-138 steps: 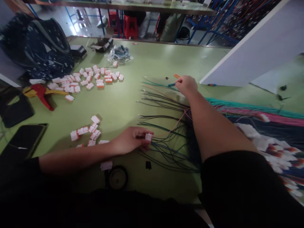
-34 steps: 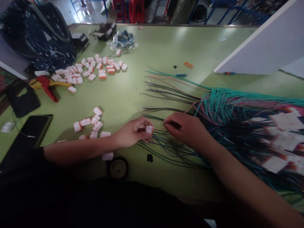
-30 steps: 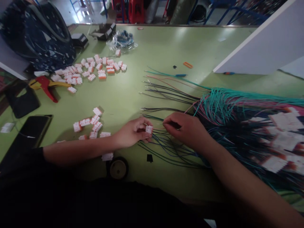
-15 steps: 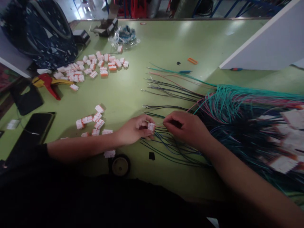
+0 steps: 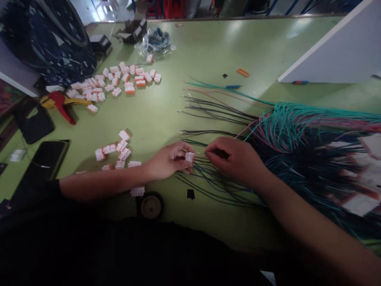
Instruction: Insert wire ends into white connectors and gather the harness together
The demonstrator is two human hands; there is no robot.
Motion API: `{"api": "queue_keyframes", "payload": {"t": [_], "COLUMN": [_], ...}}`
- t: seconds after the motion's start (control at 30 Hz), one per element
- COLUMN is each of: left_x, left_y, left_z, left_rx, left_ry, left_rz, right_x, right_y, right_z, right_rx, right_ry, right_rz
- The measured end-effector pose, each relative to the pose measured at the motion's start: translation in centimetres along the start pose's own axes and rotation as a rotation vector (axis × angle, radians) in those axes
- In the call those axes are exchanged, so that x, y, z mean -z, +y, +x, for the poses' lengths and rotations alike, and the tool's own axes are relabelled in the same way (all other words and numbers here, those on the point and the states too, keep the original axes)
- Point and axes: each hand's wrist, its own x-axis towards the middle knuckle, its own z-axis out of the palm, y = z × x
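Between the thumb and fingers of my left hand (image 5: pixel 172 161) is a white and orange connector housing (image 5: pixel 189 157), its side toward the wires. My right hand (image 5: pixel 229 157) pinches a thin wire (image 5: pixel 200 153), whose tip points left at the connector with a small gap or contact I cannot make out. Dark, blue and green wires (image 5: pixel 220 184) with crimped ends lie under and around both hands. A small group of similar connectors (image 5: pixel 122 149) rests on the green table left of my left hand.
A larger pile of connectors (image 5: pixel 95 87) lies at the far left beside red-yellow pliers (image 5: pixel 61 104). A phone (image 5: pixel 38 169) and a tape roll (image 5: pixel 151 205) are nearer me. Wire bundles (image 5: pixel 297 123) and finished-looking white connectors (image 5: pixel 363 202) fill the right. A white panel (image 5: pixel 336 51) stands behind.
The view has shifted slightly. Both hands keep nearly the same places, the left on the connector housing and the right on the wire.
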Motion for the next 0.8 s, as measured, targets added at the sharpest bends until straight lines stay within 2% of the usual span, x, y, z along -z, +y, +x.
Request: {"api": "queue_keyframes", "payload": {"t": [0.27,0.57,0.8], "left_x": [0.09,0.04,-0.02], "left_y": [0.03,0.08,0.22], "left_z": [-0.1,-0.07,-0.14], "left_rx": [-0.019,-0.012,-0.005], "left_ry": [0.015,0.012,0.018], "left_rz": [0.031,0.047,0.061], "right_x": [0.09,-0.26,-0.22], "right_y": [-0.02,0.0,-0.07], "right_z": [-0.06,-0.4,-0.5], "right_rx": [0.038,0.105,0.12], "right_ry": [-0.006,-0.026,-0.005], "right_rz": [-0.032,-0.234,-0.222]}}
